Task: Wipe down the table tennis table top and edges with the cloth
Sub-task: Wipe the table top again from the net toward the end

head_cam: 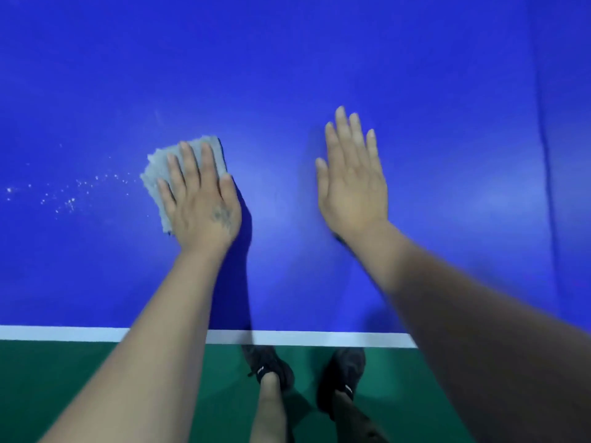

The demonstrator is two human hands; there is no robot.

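Note:
The blue table tennis table top [287, 75] fills most of the head view. A folded grey cloth [156, 180] lies flat on it, left of centre. My left hand [201, 199] presses down on the cloth with straight, spread fingers. To its right, my right hand [351, 180] lies flat on the bare table surface, fingers straight, holding nothing. Pale specks of dust or droplets [70, 193] are scattered on the top just left of the cloth.
The table's white edge line [64, 333] runs along its near side. Below it is green floor [48, 394] with my two black shoes [271, 366]. A dark seam or line [543, 155] runs across the table at the right.

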